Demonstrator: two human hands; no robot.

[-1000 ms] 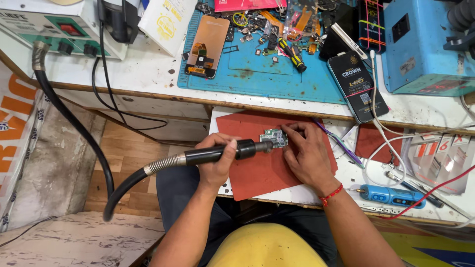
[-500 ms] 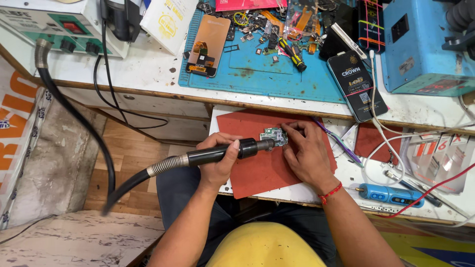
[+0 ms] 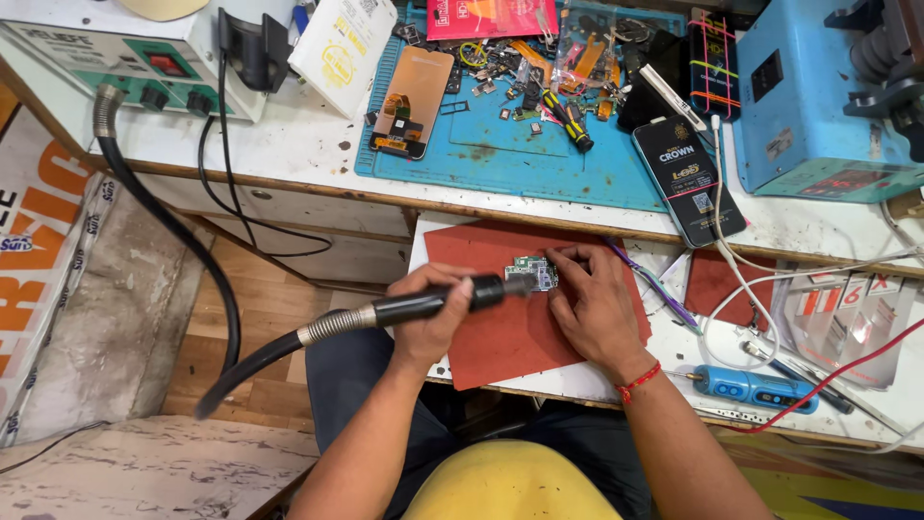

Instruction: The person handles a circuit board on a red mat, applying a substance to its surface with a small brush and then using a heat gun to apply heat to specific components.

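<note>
"Two hands are busy in the middle of the picture. What does each one have?"

"Her or his left hand [image 3: 430,318] is wrapped tight around a black hot-air tool [image 3: 438,299]. All the fingers are curled shut on its handle. A thick black hose [image 3: 173,226] runs from the tool out to the left and up to a white box with knobs [image 3: 115,53] in the upper left corner."

"And the other hand?"

"Right hand [image 3: 595,310] lies flat-ish on a red mat [image 3: 500,342]. Its fingers are a little spread, and the tips press on a small green circuit board [image 3: 535,273]. I cannot tell if they pinch it or only hold it down."

"Where is that board?"

"On the red mat, near the top, right in the middle of the picture. The tip of the tool is just beside it, on its left edge."

"What else is near?"

"A blue mat [image 3: 525,154] sits above, covered in little parts. A black phone [image 3: 688,180] lies to the upper right, and a big blue machine [image 3: 818,106] is in the top right corner. A blue pen-shaped tool [image 3: 756,388] lies low on the right."
</note>
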